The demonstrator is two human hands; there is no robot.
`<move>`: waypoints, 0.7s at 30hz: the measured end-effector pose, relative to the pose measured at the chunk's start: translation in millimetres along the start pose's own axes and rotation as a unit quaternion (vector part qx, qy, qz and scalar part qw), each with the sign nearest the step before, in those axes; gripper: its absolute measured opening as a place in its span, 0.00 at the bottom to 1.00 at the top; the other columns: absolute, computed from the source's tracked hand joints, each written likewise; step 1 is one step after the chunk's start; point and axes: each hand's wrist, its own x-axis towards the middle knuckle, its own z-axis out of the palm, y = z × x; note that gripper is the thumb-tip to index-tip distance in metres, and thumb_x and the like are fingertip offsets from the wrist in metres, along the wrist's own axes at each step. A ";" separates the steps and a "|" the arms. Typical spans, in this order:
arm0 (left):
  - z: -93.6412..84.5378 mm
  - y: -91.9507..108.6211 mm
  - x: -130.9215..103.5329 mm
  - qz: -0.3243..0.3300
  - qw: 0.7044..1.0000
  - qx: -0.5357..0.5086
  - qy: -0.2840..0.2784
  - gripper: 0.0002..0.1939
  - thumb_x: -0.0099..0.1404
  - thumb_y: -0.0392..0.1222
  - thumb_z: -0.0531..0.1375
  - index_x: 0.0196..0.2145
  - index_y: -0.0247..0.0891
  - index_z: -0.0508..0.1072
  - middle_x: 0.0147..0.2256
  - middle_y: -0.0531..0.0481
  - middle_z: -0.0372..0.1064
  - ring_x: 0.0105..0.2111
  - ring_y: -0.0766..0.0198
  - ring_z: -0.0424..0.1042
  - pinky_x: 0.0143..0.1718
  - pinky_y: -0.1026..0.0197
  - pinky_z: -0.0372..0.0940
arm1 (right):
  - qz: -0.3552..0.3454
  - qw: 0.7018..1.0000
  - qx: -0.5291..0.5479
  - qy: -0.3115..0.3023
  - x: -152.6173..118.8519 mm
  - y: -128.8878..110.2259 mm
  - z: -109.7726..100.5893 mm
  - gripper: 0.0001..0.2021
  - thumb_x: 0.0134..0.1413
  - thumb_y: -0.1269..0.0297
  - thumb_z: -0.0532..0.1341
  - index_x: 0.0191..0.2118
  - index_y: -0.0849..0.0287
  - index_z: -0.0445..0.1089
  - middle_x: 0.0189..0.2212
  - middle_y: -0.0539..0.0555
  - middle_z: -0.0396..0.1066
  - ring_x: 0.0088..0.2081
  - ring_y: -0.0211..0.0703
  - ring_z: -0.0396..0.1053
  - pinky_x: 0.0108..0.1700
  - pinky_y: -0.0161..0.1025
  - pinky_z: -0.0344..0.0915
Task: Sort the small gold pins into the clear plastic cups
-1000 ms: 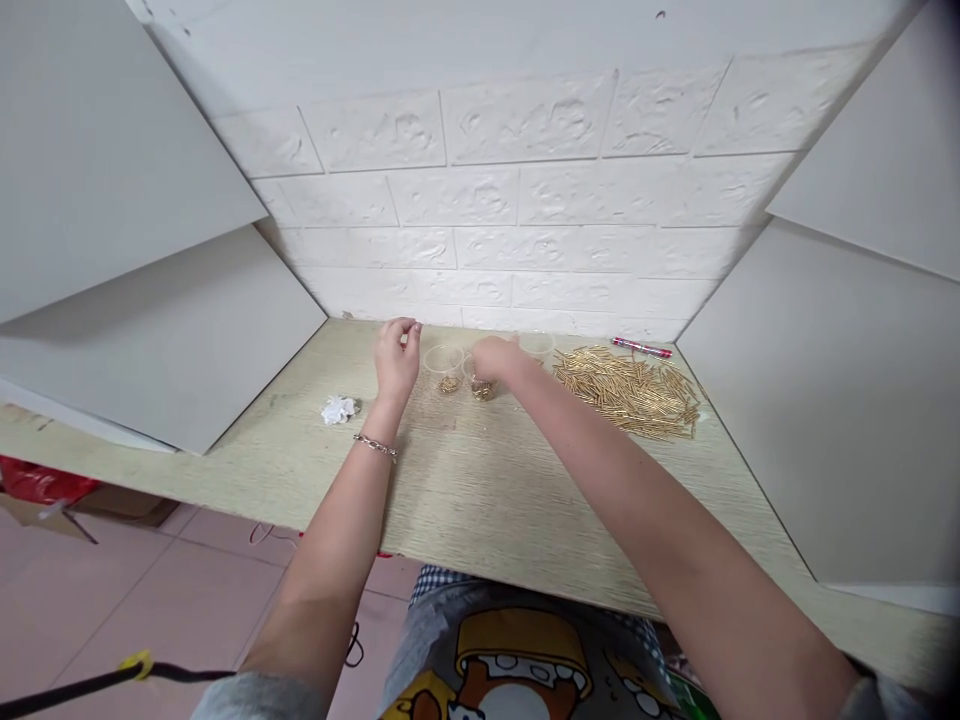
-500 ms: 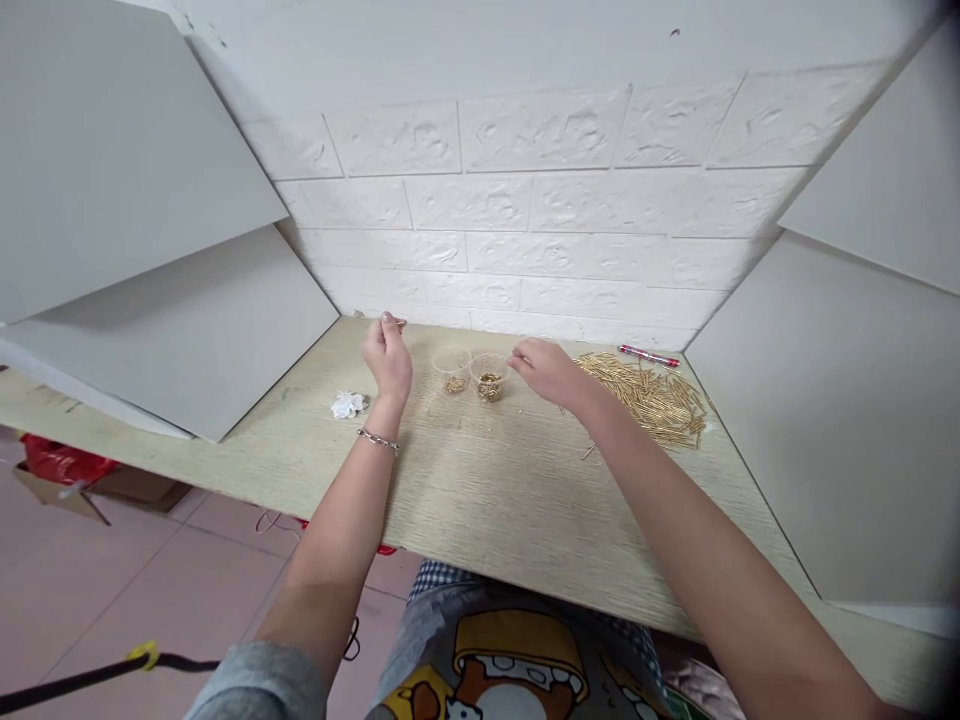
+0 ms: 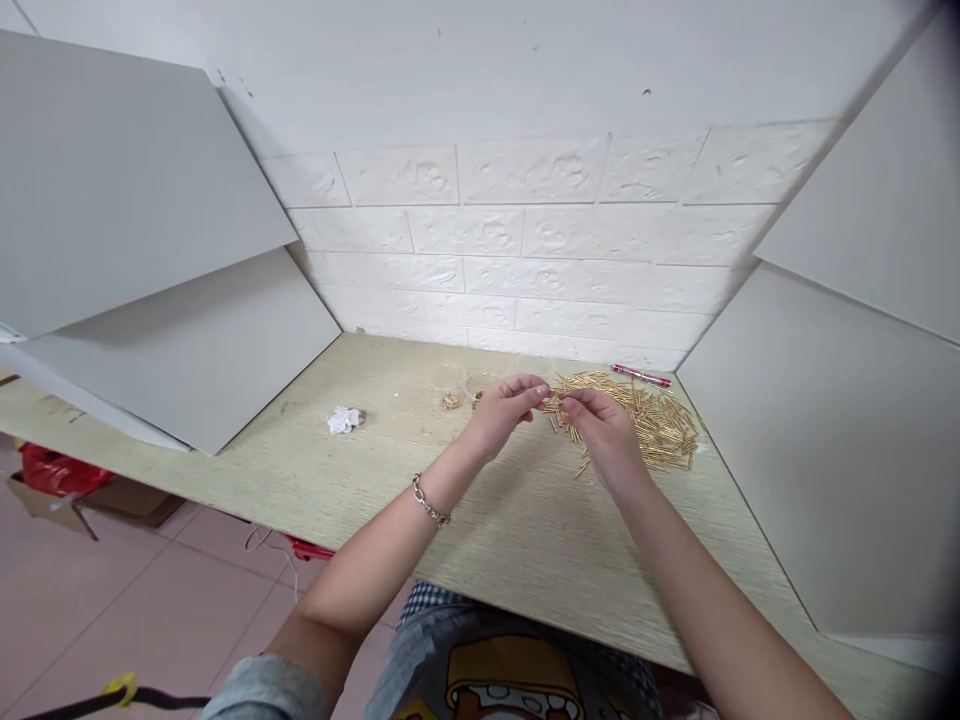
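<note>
My left hand [image 3: 510, 412] is closed in a pinch on a thin gold rod [image 3: 556, 392], of which only a short piece shows between the fingertips. Facing it, my right hand [image 3: 606, 432] pinches close to the rod's end, and whatever is in its fingertips is too small to make out. Just right of the hands lies a loose pile of gold rods [image 3: 656, 425]. Behind my left hand stands a clear cup [image 3: 478, 380] with small gold pieces, partly hidden. Beside it another clear cup [image 3: 446, 377] holds a few gold pieces.
A clear round rim [image 3: 535, 359] shows behind the hands. A red pen [image 3: 641, 376] lies behind the pile. A crumpled white thing [image 3: 345, 419] is on the left of the table [image 3: 480, 510]. Pale panels [image 3: 195, 350] flank both sides, with a white brick-patterned wall [image 3: 495, 230] behind.
My left hand has moved right, from beside the cups over to my right hand. My right hand has left the cup's rim and shifted right; the fingertips of both now meet.
</note>
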 end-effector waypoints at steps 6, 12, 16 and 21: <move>-5.1 -8.3 -3.1 -0.067 0.997 -0.043 -0.008 0.11 0.48 0.43 0.65 0.29 0.35 0.72 0.29 0.53 0.68 0.24 0.75 0.61 0.27 0.68 0.53 | -0.058 0.996 -0.044 0.054 -9.0 -8.7 4.8 0.11 0.42 0.58 0.63 0.32 0.58 0.70 0.29 0.52 0.71 0.32 0.40 0.67 0.36 0.39 0.63; -5.9 -15.1 -0.7 -0.080 0.996 -0.041 -0.010 0.11 0.47 0.43 0.65 0.28 0.36 0.73 0.29 0.52 0.68 0.25 0.75 0.61 0.28 0.67 0.54 | -0.119 0.984 -0.128 0.037 -10.2 -4.4 4.7 0.09 0.47 0.60 0.60 0.33 0.58 0.71 0.31 0.53 0.71 0.33 0.41 0.68 0.36 0.40 0.64; -6.6 -17.6 -0.4 -0.091 0.995 -0.036 -0.017 0.12 0.46 0.45 0.65 0.28 0.35 0.74 0.29 0.52 0.69 0.24 0.75 0.60 0.27 0.68 0.54 | -0.219 0.953 -0.206 0.036 -12.7 -1.7 5.6 0.07 0.50 0.63 0.57 0.33 0.58 0.71 0.32 0.53 0.71 0.36 0.42 0.68 0.39 0.41 0.64; -8.0 -18.7 0.4 -0.097 0.994 -0.035 -0.032 0.13 0.47 0.46 0.65 0.29 0.35 0.74 0.28 0.52 0.68 0.25 0.75 0.60 0.28 0.68 0.55 | -0.279 0.915 -0.288 0.049 -15.6 -2.5 6.4 0.08 0.53 0.62 0.55 0.33 0.56 0.71 0.33 0.53 0.71 0.37 0.43 0.67 0.42 0.42 0.63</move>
